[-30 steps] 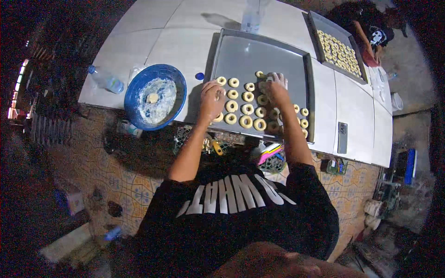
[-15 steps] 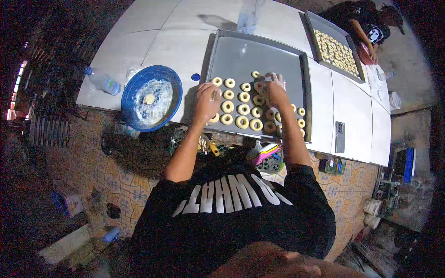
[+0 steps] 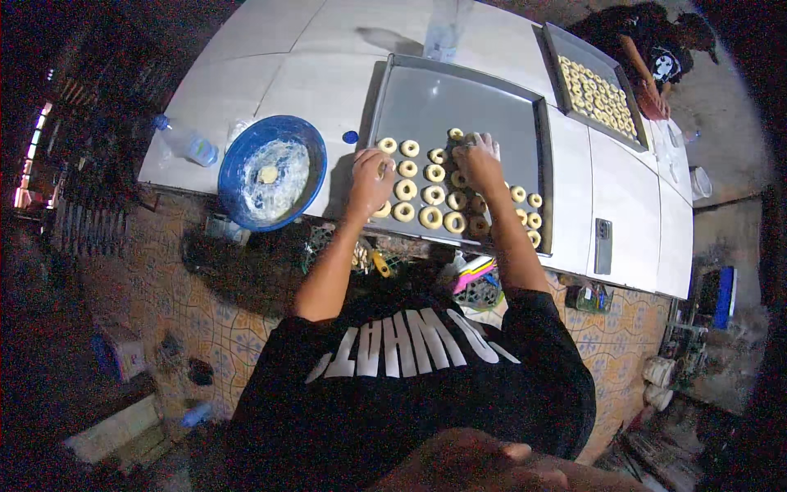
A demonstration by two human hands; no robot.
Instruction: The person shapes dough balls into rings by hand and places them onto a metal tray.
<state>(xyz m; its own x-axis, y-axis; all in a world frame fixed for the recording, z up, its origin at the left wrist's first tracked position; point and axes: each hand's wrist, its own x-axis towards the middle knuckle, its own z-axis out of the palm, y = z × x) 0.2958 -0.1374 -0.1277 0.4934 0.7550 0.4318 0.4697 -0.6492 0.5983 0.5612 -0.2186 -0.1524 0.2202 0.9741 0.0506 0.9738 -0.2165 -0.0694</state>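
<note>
A grey metal baking tray (image 3: 459, 98) lies on the white counter, with several pale ring-shaped dough pieces (image 3: 433, 195) in rows along its near side. My left hand (image 3: 370, 179) rests at the tray's near left corner, fingers curled over a dough ring there. My right hand (image 3: 479, 160) is over the rows further right, fingertips on a ring at the back of them. Whether either hand lifts a piece is unclear.
A blue bowl (image 3: 246, 160) with white flour and a lump of dough stands left of the tray. A plastic bottle (image 3: 187, 143) lies further left. A second tray (image 3: 597, 88) full of rings sits far right beside another person (image 3: 656, 57). A phone (image 3: 603, 246) lies on the counter.
Both hands stayed over the dough rows; my right hand shifted slightly toward the back row, and the view moved a little.
</note>
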